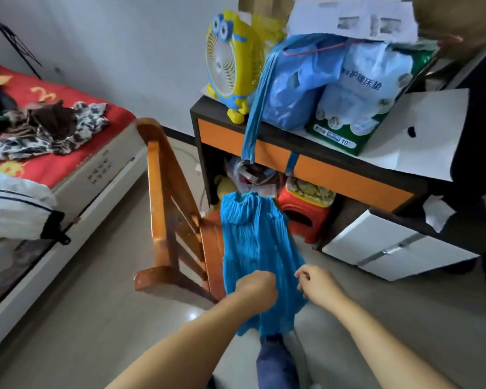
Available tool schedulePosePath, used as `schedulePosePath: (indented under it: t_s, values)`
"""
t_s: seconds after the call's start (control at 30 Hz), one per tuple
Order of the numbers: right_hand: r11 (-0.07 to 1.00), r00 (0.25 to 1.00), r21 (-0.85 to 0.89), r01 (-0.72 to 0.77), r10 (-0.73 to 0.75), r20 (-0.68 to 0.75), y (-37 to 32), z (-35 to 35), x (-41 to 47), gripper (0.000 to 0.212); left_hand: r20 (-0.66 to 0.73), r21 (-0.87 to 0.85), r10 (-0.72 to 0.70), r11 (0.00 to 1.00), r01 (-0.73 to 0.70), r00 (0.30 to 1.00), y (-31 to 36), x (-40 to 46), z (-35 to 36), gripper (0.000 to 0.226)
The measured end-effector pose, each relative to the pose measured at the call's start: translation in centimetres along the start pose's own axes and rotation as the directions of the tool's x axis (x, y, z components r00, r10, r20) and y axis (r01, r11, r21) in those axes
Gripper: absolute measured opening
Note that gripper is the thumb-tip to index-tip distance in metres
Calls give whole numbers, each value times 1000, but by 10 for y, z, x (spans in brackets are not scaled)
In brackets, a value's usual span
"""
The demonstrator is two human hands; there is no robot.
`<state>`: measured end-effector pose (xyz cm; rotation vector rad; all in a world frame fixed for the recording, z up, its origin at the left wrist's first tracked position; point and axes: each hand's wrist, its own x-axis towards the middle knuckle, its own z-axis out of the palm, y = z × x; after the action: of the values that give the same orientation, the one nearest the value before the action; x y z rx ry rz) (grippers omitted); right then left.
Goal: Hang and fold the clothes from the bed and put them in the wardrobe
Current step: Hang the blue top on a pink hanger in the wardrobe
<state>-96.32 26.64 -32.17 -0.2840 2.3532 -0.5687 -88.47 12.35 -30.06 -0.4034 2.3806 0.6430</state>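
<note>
Low at six o'clock, a bright blue pleated garment (254, 242) hangs stretched out in the air above the floor, held at its near end by both hands. The left hand (257, 286) is closed into a fist with the cloth bunched inside it; the right hand (314, 284), just beside it, has its fingers curled round the garment's edge. At nine o'clock the bed (76, 164), with its red cover, carries a heap of dark and patterned clothes (48, 127). An orange wooden chair (174, 220) stands just left of the garment. At two o'clock a desk (334, 175) bears a yellow fan (230, 66) and blue bags (298, 82).
</note>
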Motion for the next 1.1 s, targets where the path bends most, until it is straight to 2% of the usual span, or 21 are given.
schedulePosePath:
  t_s: [0.1, 0.27, 0.37, 0.43, 0.6, 0.7, 0.8, 0.87, 0.93, 1.0, 1.03, 1.1]
  values:
    - [1000, 997, 12, -5, 4, 72, 6, -12, 59, 25, 26, -91, -104, 990, 106, 994, 2, 52, -3, 26]
    - [993, 978, -87, 74, -55, 203, 23, -16, 183, 23, 56, -207, -286, 934, 291, 957, -11, 154, 7, 31]
    - [978, 978, -176, 108, -72, 197, 30, -13, 257, 29, 27, -285, -367, 889, 359, 930, -25, 224, 13, 35]
    - [967, 984, -211, 140, -111, 142, 35, -6, 302, 33, -25, -282, -395, 884, 373, 918, -33, 270, 12, 37]
    - [967, 984, -188, 173, -162, 74, 39, 21, 381, 51, -334, -150, -358, 933, 326, 872, -52, 362, 1, 60]
    - [979, 988, -132, 154, -148, 48, 41, 43, 409, 63, -388, -43, -294, 953, 301, 874, -67, 401, -4, 77]
    - [988, 992, 110, 110, -115, 45, 44, 66, 421, 67, -273, -119, -333, 943, 312, 903, -80, 421, 2, 89]
    - [968, 997, 249, 33, -49, 59, 45, 77, 420, 56, -142, -208, -380, 914, 347, 914, -83, 417, 14, 85]
    - [934, 982, 341, -110, 49, 183, 44, 86, 410, 43, -24, -297, -421, 869, 396, 907, -86, 401, 31, 68]
    - [856, 927, 432, -284, 131, 350, 39, 89, 393, 32, 23, -349, -450, 833, 429, 893, -90, 380, 46, 44]
    - [834, 900, 442, -329, 135, 415, 34, 89, 383, 27, 23, -370, -461, 820, 436, 887, -91, 367, 51, 37]
    - [848, 879, 421, -321, 101, 466, 24, 88, 365, 25, -9, -470, -480, 776, 420, 877, -91, 343, 58, 29]
